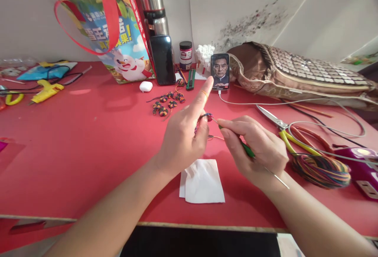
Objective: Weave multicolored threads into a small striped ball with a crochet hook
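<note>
My left hand (187, 135) is closed on a small piece of multicoloured crochet (209, 117), thumb pressed against it and index finger pointing up with yarn looped round it. Most of the piece is hidden behind the fingers. Between the thumb and fingers of my right hand (254, 146) is a crochet hook (247, 150) with a green grip, its thin tip at the crochet piece. A metal shaft sticks out behind the palm. Below the hands lies a folded white tissue (204, 182). Several small crocheted pieces (163, 111) joined by yarn rest beyond my left hand.
At right are scissors (280, 125), a yarn bundle (321, 169) and a purple power strip (362, 170). A lit phone (220, 72) with a charging cable, a dark phone (163, 60), an earbud case (145, 86) and a shopping bag (103, 24) stand behind. A yellow glue gun (46, 91) lies left.
</note>
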The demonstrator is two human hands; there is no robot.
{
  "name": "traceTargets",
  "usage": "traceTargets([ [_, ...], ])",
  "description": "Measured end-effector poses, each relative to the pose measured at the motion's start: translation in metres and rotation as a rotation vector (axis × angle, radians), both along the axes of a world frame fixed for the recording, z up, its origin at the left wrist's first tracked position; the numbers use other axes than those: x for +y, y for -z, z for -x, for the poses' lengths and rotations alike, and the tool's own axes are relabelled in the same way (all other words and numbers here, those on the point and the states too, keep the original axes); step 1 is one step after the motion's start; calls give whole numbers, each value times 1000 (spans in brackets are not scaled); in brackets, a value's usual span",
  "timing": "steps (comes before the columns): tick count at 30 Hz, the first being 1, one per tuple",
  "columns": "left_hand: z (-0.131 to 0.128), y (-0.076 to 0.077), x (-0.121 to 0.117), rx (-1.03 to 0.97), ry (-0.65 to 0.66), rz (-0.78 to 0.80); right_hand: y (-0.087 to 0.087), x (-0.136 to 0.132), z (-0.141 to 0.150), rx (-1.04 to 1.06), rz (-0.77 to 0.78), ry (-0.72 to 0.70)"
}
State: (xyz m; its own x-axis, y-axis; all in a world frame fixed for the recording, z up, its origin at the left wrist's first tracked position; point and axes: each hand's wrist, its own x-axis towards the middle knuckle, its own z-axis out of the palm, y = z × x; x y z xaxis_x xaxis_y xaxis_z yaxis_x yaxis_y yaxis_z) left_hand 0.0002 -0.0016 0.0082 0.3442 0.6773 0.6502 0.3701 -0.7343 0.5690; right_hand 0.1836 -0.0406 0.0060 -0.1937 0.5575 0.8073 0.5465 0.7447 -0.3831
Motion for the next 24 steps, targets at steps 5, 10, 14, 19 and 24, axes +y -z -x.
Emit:
traceTargets([
  [5,2,1,1,89,-26,-40,-3,0,-2,13,68,-2],
  [10,3,3,2,129,-49,-63,-3,0,-4,23,84,2],
  [14,2,4,2,131,-73,-34,-2,0,-4,24,94,4],
  [19,5,4,9,102,-26,-66,-7,-1,-5,43,138,-18],
  [24,15,2,17,76,135,59,-12,4,-16,254,418,-79],
])
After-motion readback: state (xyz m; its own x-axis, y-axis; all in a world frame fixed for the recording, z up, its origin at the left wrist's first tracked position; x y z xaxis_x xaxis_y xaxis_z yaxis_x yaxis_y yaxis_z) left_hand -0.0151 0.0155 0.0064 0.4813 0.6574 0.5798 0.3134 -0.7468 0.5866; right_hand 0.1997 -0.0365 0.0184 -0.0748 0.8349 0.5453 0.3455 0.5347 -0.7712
